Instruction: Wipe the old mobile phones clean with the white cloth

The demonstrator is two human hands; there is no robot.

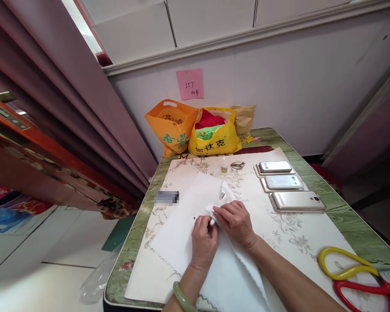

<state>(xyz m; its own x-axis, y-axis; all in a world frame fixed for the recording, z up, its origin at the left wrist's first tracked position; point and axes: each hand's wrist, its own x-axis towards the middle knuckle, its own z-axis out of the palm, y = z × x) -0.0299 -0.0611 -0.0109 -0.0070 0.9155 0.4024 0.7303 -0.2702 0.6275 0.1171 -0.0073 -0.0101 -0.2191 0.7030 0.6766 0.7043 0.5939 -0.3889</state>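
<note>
A white cloth (185, 225) with zigzag edges lies spread on the table in front of me. My left hand (204, 242), a green bangle (183, 298) on its wrist, pinches a bunched fold of the cloth near its middle. My right hand (235, 222) is closed on the same bunched part from the right, and the fingertips of both hands meet there. Whether anything is wrapped inside the fold is hidden.
Three phones (297, 200) lie in a row at the right on a floral table cover (292, 234). Yellow scissors (347, 264) and red scissors (364, 292) sit near right. A small bottle (224, 165), glasses (237, 164), an orange bag (171, 123) and a yellow bag (214, 134) stand at the back.
</note>
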